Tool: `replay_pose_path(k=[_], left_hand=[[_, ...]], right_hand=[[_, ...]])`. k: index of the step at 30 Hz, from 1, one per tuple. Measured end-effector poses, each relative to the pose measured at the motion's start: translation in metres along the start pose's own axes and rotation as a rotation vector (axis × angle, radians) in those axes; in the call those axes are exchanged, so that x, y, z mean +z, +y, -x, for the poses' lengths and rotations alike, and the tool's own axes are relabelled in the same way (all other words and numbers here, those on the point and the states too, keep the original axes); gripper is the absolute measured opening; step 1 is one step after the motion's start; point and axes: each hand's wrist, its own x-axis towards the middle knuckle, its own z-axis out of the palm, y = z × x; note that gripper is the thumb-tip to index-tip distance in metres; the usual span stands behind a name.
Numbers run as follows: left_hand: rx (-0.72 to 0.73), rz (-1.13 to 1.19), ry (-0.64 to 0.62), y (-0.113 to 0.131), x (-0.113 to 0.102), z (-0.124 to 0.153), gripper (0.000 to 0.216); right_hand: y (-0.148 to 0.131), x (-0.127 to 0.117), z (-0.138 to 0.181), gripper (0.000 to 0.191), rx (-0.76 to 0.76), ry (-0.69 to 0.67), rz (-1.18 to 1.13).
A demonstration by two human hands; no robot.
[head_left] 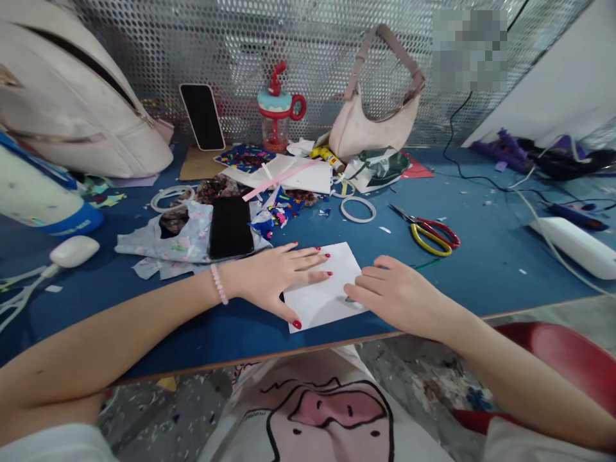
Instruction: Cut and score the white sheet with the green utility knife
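Observation:
A sheet of white paper (332, 298) lies near the table's front edge. My left hand (274, 276) rests flat on its left side, fingers spread, with a beaded bracelet at the wrist. On the paper's right side my right hand (392, 292) is closed around a thin green pen (428, 264), mostly hidden by the fingers; a bit of its tip shows under them. Scissors (426, 233) with one red and one yellow handle lie beyond my right hand. Past my left hand, a black phone (231, 228) lies on patterned scraps.
Behind are a standing phone (202, 117), a red-lidded cup (276, 115), a cream handbag (375, 122) and a tape roll (358, 209). A backpack (81, 96) and a bottle (38, 186) stand left. At right are cables and a white power bank-like block (577, 247).

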Motion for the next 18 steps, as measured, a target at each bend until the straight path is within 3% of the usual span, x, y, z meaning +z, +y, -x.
replay_pose_path(k=[5, 13, 18], left_hand=[[-0.056, -0.005, -0.002, 0.005, 0.001, 0.000, 0.094], [-0.101, -0.004, -0.006, 0.009, 0.002, -0.001, 0.095], [-0.104, -0.009, 0.011, 0.011, 0.003, -0.002, 0.098]], right_hand=[[0.000, 0.001, 0.008, 0.023, 0.152, 0.023, 0.002], [-0.026, -0.001, -0.008, 0.019, 0.071, -0.015, 0.023], [-0.024, 0.003, -0.022, 0.016, 0.037, -0.041, 0.059]])
